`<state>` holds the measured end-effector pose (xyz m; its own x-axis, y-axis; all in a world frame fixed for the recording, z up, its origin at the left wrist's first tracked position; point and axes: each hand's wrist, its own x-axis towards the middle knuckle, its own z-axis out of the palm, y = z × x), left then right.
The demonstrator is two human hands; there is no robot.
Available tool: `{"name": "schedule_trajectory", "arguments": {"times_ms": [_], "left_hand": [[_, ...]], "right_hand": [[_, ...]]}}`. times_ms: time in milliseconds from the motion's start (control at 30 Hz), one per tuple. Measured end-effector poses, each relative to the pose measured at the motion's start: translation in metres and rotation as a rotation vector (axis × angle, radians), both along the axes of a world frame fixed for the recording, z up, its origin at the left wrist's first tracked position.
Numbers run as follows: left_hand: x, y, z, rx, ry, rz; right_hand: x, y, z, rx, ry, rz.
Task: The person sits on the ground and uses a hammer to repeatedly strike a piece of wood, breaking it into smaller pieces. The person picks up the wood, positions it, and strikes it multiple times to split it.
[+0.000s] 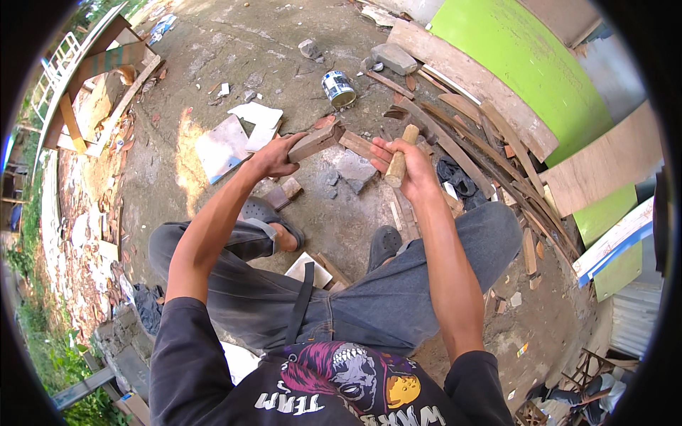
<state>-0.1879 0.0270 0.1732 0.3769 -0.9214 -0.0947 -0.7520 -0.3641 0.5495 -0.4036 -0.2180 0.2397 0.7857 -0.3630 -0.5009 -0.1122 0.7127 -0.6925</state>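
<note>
My left hand [275, 155] is closed around a short wooden block [312, 143], whose far end points to the right. Close to that end lies a second, thinner wood piece [356, 144]; whether the two are joined I cannot tell. My right hand [415, 169] grips a round wooden stick [403, 157] under the thumb. Its fingers reach left to the end of the thinner piece, and I cannot make out how firmly they touch it. Beyond the stick's upper end is a dark curved shape, its kind unclear.
A paint can [339, 89] stands ahead beside a grey stone block [394, 58]. White broken panels [226, 145] lie left of centre. Long wooden strips [490, 153] and a green board [508, 64] line the right. Broken stone [355, 167] lies between my clog-shod feet.
</note>
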Motion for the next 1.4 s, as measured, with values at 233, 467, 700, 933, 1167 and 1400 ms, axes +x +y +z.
{"name": "schedule_trajectory", "arguments": {"times_ms": [233, 467, 700, 933, 1167, 1400], "left_hand": [[0.024, 0.042, -0.031, 0.403, 0.017, 0.029], [0.03, 0.09, -0.092, 0.323, 0.128, 0.134], [0.047, 0.084, -0.118, 0.354, 0.064, 0.107], [0.04, 0.065, -0.102, 0.508, -0.123, 0.451], [0.041, 0.056, -0.105, 0.633, -0.114, 0.493], [-0.003, 0.038, -0.165, 0.593, -0.188, 0.338]], "right_hand": [[-0.003, 0.001, 0.001, 0.01, 0.063, -0.005], [-0.023, 0.024, 0.004, -0.144, 0.257, 0.151], [0.027, 0.024, -0.014, -0.155, 0.385, 0.357], [0.09, 0.041, 0.015, 0.066, 0.092, 0.274], [0.09, 0.041, 0.026, 0.128, 0.07, 0.293], [0.086, 0.028, -0.001, 0.167, 0.16, 0.289]]}}
